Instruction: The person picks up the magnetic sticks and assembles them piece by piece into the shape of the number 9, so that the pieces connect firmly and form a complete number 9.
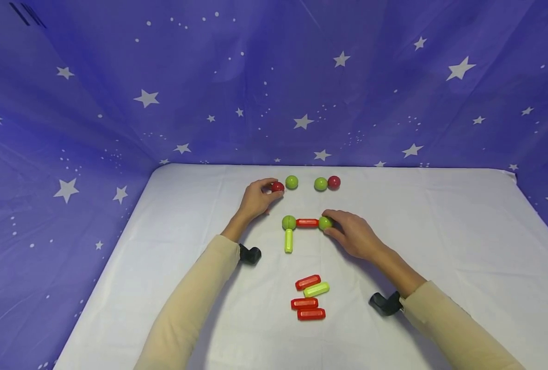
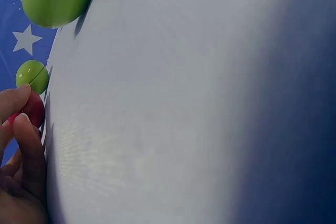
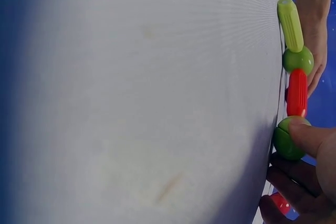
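My left hand (image 1: 256, 198) pinches a red ball (image 1: 277, 187) at the back of the table, with a loose green ball (image 1: 292, 182) just right of it. My right hand (image 1: 354, 234) holds a green ball (image 1: 325, 223) between thumb and fingers. That ball sits at the right end of a red rod (image 1: 308, 223). A second green ball (image 1: 289, 222) joins the rod's left end, and a yellow-green rod (image 1: 289, 241) runs from it toward me. In the right wrist view the thumb presses on the held green ball (image 3: 287, 142).
Behind the joined pieces lie another green ball (image 1: 321, 184) and a red ball (image 1: 334, 182), side by side. Nearer me are several loose rods, including a yellow-green rod (image 1: 316, 289) and a red rod (image 1: 311, 314). A starred blue cloth (image 1: 274, 92) hangs behind the white table (image 1: 440, 221).
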The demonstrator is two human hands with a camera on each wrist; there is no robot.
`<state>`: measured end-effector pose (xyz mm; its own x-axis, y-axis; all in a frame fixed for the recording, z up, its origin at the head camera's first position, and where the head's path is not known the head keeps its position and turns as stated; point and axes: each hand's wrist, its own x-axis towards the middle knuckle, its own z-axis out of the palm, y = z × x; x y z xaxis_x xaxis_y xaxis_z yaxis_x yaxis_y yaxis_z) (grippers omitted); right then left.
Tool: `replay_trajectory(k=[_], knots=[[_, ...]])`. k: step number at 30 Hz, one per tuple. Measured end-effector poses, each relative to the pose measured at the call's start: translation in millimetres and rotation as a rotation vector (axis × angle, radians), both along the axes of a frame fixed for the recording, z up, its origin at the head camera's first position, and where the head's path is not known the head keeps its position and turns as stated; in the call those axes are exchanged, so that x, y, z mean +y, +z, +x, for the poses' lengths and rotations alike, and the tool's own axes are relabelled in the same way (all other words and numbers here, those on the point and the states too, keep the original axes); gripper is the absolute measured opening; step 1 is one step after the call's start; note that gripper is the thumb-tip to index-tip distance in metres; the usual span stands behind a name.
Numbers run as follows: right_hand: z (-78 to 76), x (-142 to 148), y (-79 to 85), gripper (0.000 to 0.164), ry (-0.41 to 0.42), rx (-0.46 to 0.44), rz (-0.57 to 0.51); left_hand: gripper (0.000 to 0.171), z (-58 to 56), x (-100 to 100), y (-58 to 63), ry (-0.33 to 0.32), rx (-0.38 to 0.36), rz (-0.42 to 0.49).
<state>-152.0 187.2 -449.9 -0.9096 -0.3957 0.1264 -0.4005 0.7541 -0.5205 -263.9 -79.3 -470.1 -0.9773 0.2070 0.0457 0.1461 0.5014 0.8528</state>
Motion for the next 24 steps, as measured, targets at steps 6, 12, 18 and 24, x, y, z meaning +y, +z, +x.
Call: replay_trajectory(k=[6, 12, 18, 24], knots=[[-0.1, -0.3, -0.8, 0.041, 0.001, -0.005, 0.0, 0.041, 4.6, -2.3, 0.4, 0.01, -0.015, 0.02], [0.4, 0.3, -0.7, 0.042, -0.007, -0.007, 0.003, 0.042, 11.2, -4.0, 1.2, 0.013, -0.046, 0.066], [1.0, -0.4, 0.4, 0.042, -0.012, -0.021, 0.0, 0.042, 23.3, -7.9, 5.7, 0.014, -0.076, 0.117], [0.7, 0.0, 0.5, 0.042, -0.015, -0.023, 0.002, 0.039, 37.5, -8.9, 11.7, 0.0, -0.12, 0.191]])
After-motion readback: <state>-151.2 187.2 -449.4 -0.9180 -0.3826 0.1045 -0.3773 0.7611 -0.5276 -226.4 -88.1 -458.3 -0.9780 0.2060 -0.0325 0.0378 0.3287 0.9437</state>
